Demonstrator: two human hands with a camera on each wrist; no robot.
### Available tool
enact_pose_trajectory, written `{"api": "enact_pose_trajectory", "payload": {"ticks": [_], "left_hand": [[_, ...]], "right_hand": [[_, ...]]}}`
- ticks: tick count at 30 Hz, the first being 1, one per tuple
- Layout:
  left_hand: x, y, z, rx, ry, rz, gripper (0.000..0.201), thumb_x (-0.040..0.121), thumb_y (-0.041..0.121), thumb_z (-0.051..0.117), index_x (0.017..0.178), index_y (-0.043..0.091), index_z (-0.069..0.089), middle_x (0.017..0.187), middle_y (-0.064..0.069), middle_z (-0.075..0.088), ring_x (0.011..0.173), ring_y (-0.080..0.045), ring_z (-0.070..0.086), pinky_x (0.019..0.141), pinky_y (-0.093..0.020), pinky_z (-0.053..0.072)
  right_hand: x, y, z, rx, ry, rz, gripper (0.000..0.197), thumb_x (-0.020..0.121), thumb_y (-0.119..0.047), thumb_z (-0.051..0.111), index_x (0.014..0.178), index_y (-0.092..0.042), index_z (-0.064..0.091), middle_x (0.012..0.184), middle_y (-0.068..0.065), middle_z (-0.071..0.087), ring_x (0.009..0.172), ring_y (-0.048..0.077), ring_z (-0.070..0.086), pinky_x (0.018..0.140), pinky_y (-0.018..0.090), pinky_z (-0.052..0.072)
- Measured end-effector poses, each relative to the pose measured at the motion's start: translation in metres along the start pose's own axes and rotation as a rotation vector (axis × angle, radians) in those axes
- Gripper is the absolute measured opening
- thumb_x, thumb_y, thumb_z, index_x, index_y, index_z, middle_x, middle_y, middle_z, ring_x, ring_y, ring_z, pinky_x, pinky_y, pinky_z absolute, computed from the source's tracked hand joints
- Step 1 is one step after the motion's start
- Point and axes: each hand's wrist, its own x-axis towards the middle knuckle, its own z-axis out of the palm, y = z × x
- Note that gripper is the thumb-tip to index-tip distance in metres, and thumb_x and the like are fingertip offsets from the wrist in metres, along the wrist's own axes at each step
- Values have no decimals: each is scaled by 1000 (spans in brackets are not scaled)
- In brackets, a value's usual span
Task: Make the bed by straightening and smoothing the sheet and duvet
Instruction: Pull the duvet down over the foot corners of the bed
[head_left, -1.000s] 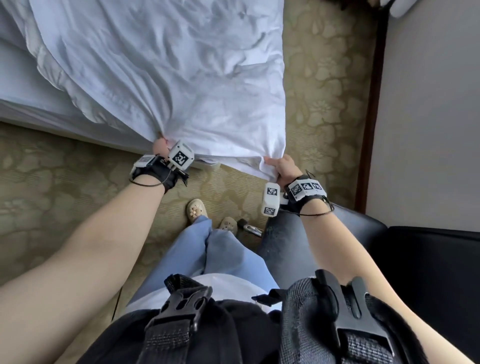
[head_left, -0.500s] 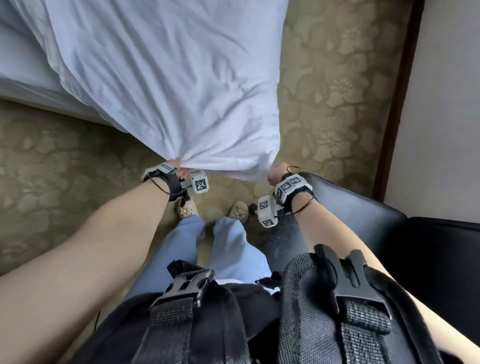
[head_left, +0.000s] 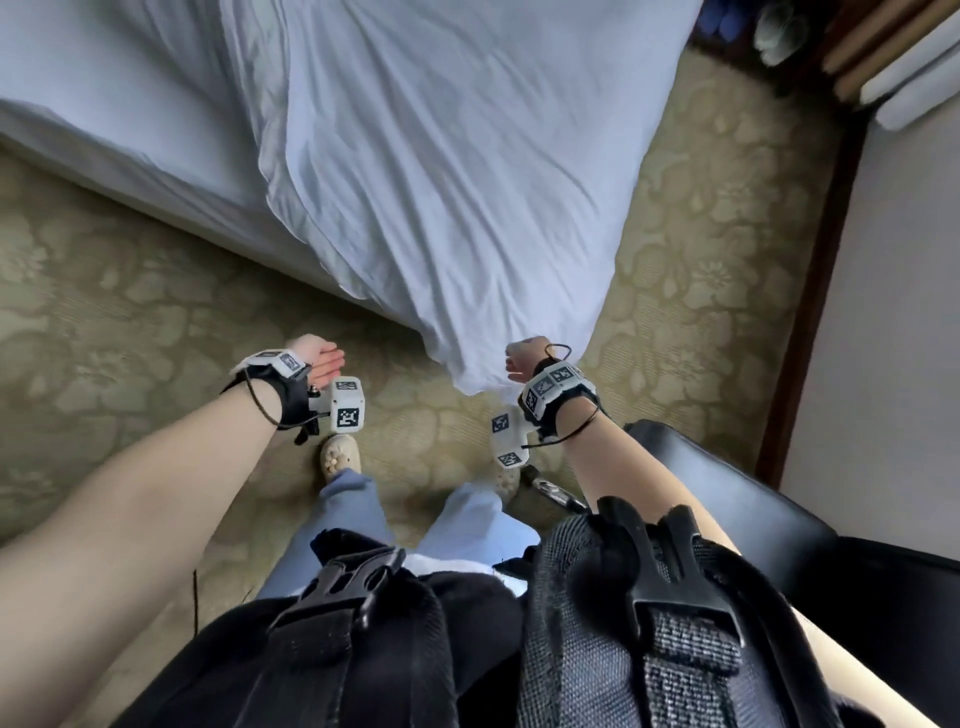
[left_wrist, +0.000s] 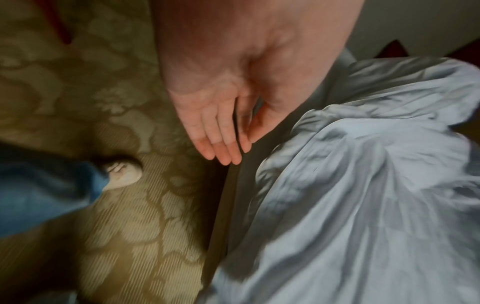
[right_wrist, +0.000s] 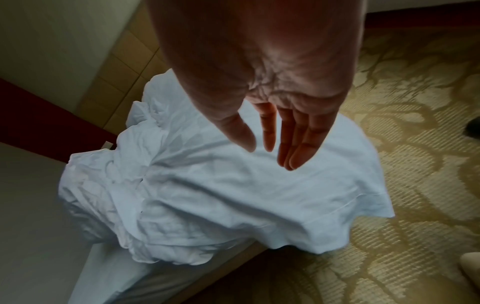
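Observation:
A white duvet (head_left: 457, 182) drapes over the bed's corner, its lower corner hanging toward the carpet between my hands. To its left lies the white sheet (head_left: 104, 104) on the mattress. My left hand (head_left: 317, 358) hovers left of the duvet's hanging corner, apart from it. In the left wrist view the left hand (left_wrist: 223, 144) is flat with straight fingers beside the duvet (left_wrist: 363, 185) and holds nothing. My right hand (head_left: 524, 358) is just right of the corner. The right wrist view has the right hand (right_wrist: 270, 148) open above the rumpled duvet (right_wrist: 233, 195).
Patterned olive carpet (head_left: 104, 338) surrounds the bed. A black chair (head_left: 779, 519) stands close behind my right arm, against a pale wall (head_left: 909, 312) with dark skirting (head_left: 815, 260). My feet in pale shoes (head_left: 340, 454) stand just short of the bed corner.
Both hands gripped the duvet's lower edge and pulled it taut; now both have let go and opened. The duvet has dropped over the bed corner, and my left hand has moved left.

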Motion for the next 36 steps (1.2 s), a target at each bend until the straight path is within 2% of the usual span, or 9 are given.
{"api": "enact_pose_trajectory", "payload": {"ticks": [4,8,11,16,19,23,28,32,36], "left_hand": [[1,54,-78,6,-19,84,32,102,16,31,129,11,47,146,-9,44,131,-22,48,109,-32,35],[3,103,-137,-20,-30,196,42,102,15,29,140,1,39,144,-13,47,134,-25,44,108,-34,37],[4,132,-170,-47,-46,247,40,102,15,26,138,3,41,144,-14,46,134,-25,44,106,-34,38],[19,175,-204,-72,-48,262,37,102,14,30,134,3,45,142,-15,48,133,-27,46,105,-35,38],[31,200,-211,-26,-38,260,19,101,12,35,102,10,53,136,-15,53,126,-29,52,102,-35,41],[53,244,-212,37,-64,272,28,100,12,36,75,17,47,109,-12,55,91,-24,57,83,-31,44],[87,315,-218,28,-88,270,30,101,12,35,75,15,50,75,-5,61,58,-15,61,64,-23,39],[107,375,-212,129,-35,326,27,98,6,41,76,17,51,46,4,65,44,-10,62,59,-24,40],[124,417,-195,547,89,673,22,88,3,52,92,20,65,96,-9,70,78,-20,64,69,-29,51]], "right_hand": [[-34,-54,70,133,7,8,18,93,-11,50,105,2,56,88,10,60,66,19,55,68,29,51],[-52,-97,137,334,-57,45,46,97,-14,48,139,4,38,136,24,50,108,34,60,83,35,53],[-57,-123,180,407,-57,53,48,97,-20,50,139,-1,38,128,21,53,98,29,59,68,32,54],[-53,-176,225,394,-136,57,44,99,-22,44,135,3,40,136,21,48,123,31,52,99,33,46],[-38,-204,243,408,-132,47,32,97,-22,46,121,-1,48,110,18,59,93,27,60,89,31,48],[-13,-245,261,476,-141,83,15,96,-18,47,87,-6,48,83,12,57,70,23,58,72,33,52],[27,-313,290,469,-15,-35,22,92,-4,50,114,2,50,80,12,55,68,21,56,60,29,52],[62,-357,311,70,283,-233,67,78,-16,68,136,-7,36,130,15,47,117,30,52,99,37,46],[74,-384,321,-164,330,-370,93,77,-32,72,149,-9,17,152,10,27,140,26,29,115,38,29]]}}
